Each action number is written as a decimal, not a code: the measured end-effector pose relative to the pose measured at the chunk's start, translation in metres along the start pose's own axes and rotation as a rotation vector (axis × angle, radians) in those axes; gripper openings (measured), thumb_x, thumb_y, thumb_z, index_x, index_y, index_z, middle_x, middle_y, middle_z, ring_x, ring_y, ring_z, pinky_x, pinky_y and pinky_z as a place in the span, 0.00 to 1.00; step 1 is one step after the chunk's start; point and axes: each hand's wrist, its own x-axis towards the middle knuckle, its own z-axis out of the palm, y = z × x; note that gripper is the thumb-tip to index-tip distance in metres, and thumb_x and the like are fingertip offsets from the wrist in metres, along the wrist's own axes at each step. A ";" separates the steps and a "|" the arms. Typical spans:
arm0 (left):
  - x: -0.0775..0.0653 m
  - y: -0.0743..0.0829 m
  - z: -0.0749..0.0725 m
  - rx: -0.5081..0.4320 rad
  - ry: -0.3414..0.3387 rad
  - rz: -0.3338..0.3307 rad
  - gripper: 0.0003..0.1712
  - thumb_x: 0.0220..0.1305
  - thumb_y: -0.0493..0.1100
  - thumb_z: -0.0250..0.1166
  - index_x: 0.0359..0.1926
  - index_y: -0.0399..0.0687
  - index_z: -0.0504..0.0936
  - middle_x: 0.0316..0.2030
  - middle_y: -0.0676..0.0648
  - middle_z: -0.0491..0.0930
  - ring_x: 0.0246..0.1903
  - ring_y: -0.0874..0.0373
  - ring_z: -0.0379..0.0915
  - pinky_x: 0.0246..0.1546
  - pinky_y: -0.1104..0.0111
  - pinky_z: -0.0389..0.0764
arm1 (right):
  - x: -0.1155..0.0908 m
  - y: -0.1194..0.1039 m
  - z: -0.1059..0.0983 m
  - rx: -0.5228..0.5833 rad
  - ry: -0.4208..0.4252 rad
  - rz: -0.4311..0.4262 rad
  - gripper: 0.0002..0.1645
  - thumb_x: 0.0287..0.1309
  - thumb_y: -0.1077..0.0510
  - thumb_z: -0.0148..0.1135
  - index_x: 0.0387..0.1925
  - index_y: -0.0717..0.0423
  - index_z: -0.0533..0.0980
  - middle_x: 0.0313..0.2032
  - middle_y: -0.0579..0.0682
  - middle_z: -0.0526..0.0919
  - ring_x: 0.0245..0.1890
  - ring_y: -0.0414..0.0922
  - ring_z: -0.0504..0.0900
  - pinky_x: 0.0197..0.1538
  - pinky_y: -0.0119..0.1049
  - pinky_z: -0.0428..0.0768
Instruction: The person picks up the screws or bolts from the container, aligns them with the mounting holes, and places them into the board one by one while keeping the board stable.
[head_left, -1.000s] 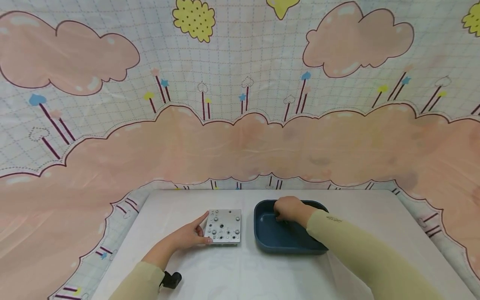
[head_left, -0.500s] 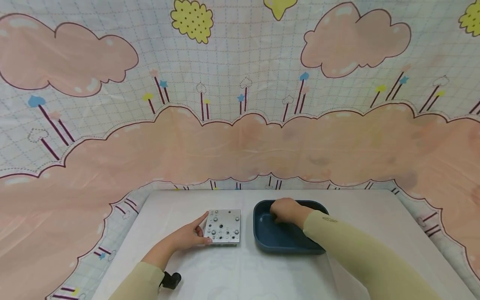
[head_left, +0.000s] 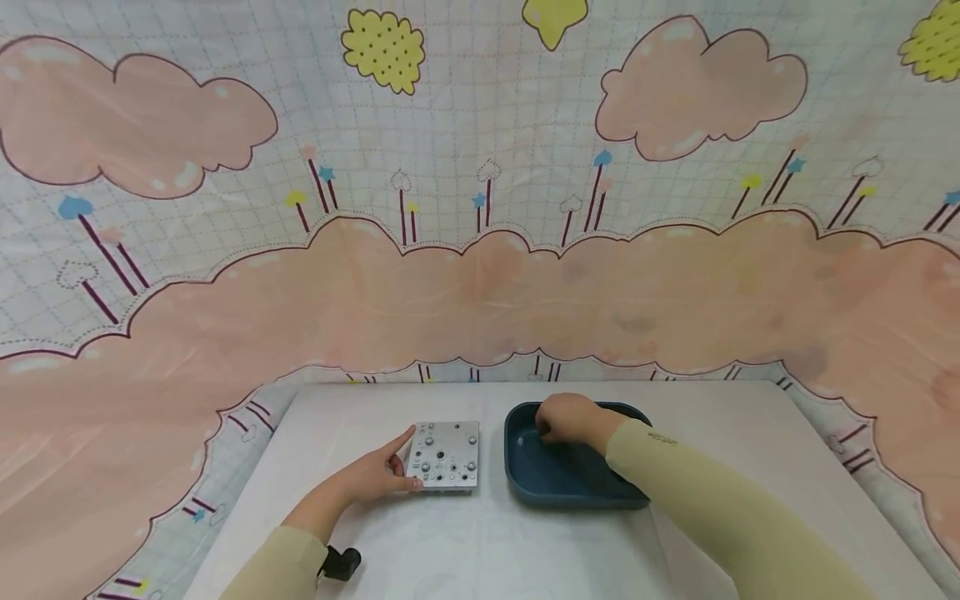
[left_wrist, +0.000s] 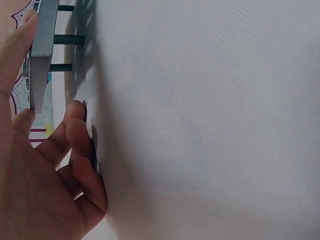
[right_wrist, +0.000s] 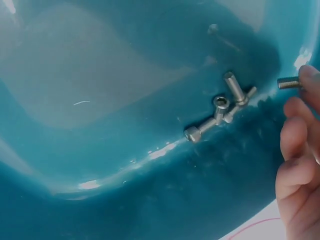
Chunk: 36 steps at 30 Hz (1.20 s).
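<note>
A square silver metal plate point(head_left: 444, 456) with several holes and screw heads lies on the table in the head view. My left hand point(head_left: 373, 475) holds it by its left side, index finger at the far corner and thumb at the near one. Threaded bolt ends point(left_wrist: 69, 39) stick out beneath the plate in the left wrist view. My right hand point(head_left: 573, 419) is inside the dark blue tray point(head_left: 513, 479). The right wrist view shows a bolt point(right_wrist: 288, 83) pinched in its fingertips, threaded end out. Several loose socket-head bolts point(right_wrist: 220, 103) lie together along the tray's inner edge.
A white cloth-covered table point(head_left: 420, 558) carries the plate and tray side by side, with a narrow gap between them. A black device point(head_left: 341, 564) is on the left wrist. Behind the table hangs a patterned curtain point(head_left: 480, 308).
My right hand has shifted slightly left and toward the far side within the tray. The left hand stays on the plate. The head view has tilted a little.
</note>
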 end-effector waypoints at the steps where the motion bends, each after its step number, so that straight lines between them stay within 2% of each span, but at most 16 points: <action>1: 0.000 0.000 0.000 -0.001 -0.001 -0.002 0.61 0.50 0.56 0.78 0.79 0.58 0.52 0.33 0.50 0.72 0.32 0.56 0.66 0.36 0.62 0.66 | -0.001 0.000 0.000 0.012 0.001 0.004 0.02 0.57 0.56 0.71 0.32 0.49 0.86 0.29 0.40 0.82 0.31 0.38 0.78 0.41 0.38 0.78; 6: -0.001 0.002 0.001 0.007 0.000 -0.005 0.61 0.50 0.56 0.77 0.79 0.58 0.51 0.34 0.49 0.72 0.32 0.56 0.66 0.36 0.62 0.66 | -0.009 0.002 -0.004 0.097 0.002 0.041 0.05 0.59 0.55 0.70 0.37 0.48 0.87 0.33 0.39 0.84 0.34 0.37 0.79 0.44 0.38 0.79; 17: 0.000 0.003 -0.002 0.029 0.003 -0.002 0.61 0.50 0.57 0.77 0.79 0.56 0.51 0.34 0.49 0.72 0.33 0.56 0.66 0.37 0.62 0.67 | -0.016 0.005 -0.015 0.232 0.057 0.076 0.08 0.61 0.54 0.68 0.41 0.49 0.87 0.35 0.38 0.85 0.34 0.35 0.79 0.46 0.38 0.79; 29: -0.002 0.003 -0.001 0.029 -0.003 0.005 0.62 0.50 0.58 0.77 0.79 0.57 0.50 0.34 0.49 0.72 0.33 0.56 0.67 0.38 0.61 0.68 | -0.023 -0.008 -0.021 0.309 0.114 0.043 0.10 0.62 0.54 0.67 0.43 0.51 0.87 0.36 0.38 0.85 0.34 0.34 0.79 0.44 0.37 0.79; 36: -0.001 0.001 0.000 0.018 -0.005 0.005 0.62 0.50 0.58 0.77 0.79 0.57 0.50 0.33 0.49 0.72 0.33 0.56 0.67 0.38 0.61 0.67 | -0.016 -0.024 -0.025 0.373 0.118 0.056 0.11 0.62 0.52 0.67 0.45 0.48 0.86 0.36 0.37 0.85 0.28 0.35 0.79 0.37 0.35 0.78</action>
